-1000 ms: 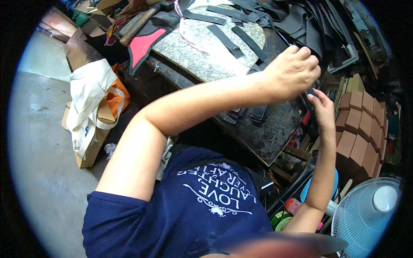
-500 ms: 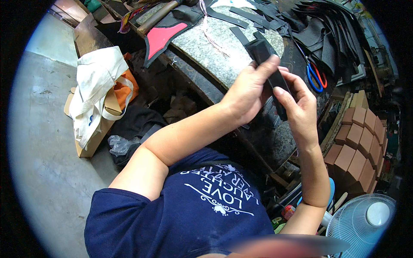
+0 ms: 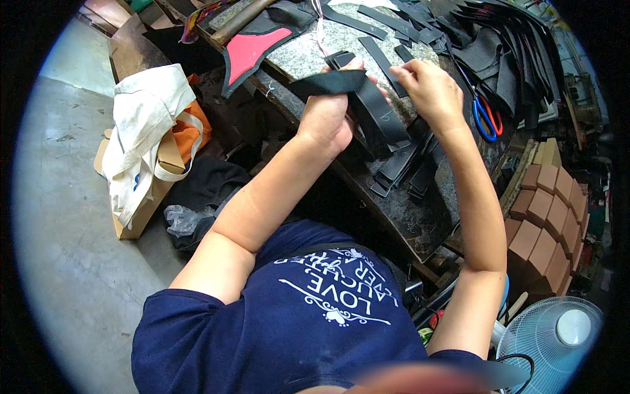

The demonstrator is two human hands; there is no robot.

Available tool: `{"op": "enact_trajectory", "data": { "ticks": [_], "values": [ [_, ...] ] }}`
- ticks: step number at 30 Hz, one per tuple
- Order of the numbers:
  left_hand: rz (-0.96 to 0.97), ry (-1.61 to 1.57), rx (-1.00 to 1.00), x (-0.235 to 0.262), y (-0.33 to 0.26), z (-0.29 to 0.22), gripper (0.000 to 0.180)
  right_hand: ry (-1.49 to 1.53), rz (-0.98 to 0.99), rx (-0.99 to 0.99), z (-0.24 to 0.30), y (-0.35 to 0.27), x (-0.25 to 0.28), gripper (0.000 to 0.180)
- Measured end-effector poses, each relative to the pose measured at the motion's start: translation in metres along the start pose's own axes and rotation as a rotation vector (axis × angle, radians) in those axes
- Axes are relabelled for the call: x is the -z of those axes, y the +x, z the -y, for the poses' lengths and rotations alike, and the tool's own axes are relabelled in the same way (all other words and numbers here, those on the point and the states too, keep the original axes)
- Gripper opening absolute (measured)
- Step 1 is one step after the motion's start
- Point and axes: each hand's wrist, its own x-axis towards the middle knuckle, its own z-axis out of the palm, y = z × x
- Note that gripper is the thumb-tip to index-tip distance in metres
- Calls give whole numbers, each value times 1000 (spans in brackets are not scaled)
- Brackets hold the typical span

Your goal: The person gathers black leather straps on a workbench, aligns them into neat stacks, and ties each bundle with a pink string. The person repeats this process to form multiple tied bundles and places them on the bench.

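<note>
My left hand (image 3: 328,118) is closed around a bunch of black strips, leather-like in look. One held strip (image 3: 325,83) bends out leftward over the wrist side, and a wider one (image 3: 380,117) hangs down to the right. Folded strip ends stick up above the fingers. My right hand (image 3: 434,92) is over the worktable with its fingers curled together. Beside its fingertips lie a long black strip (image 3: 375,58) and a short strip (image 3: 404,52), partly covered by the hand. What its fingers pinch, if anything, is hidden.
More strips (image 3: 397,167) lie on the dark worktable (image 3: 420,220) near its front edge. Scissors with blue and red handles (image 3: 485,118) and dark material stacks (image 3: 505,46) are right. A pink-and-black piece (image 3: 256,56) overhangs the left edge. Brown blocks (image 3: 545,217) and a fan (image 3: 551,341) stand right.
My hands have come apart. The left hand moved left with the black strips, which now fan out and bend; the right hand let go of them and moved up over the strips on the table.
</note>
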Motion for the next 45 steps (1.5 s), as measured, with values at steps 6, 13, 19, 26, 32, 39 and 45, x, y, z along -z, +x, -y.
{"op": "enact_trajectory", "data": {
  "ticks": [6,13,19,26,32,39,45],
  "values": [
    [-38,228,-332,-9,4,16,20,322,174,-101,-11,24,-14,26],
    [91,1032,-920,-18,0,18,33,1247,-32,38,0,-2,64,17],
    [105,454,-465,-24,7,12,23,1133,21,12,40,-41,52,19],
    [-12,130,-286,-19,12,17,7,825,44,-92,43,-59,24,25],
    [4,89,-297,-16,16,19,12,482,-42,99,35,-55,15,32],
    [80,73,-319,-15,8,14,21,315,-61,83,41,-55,23,27],
    [75,4,-364,-26,-5,0,27,406,-319,148,40,-51,29,27]
  ]
}}
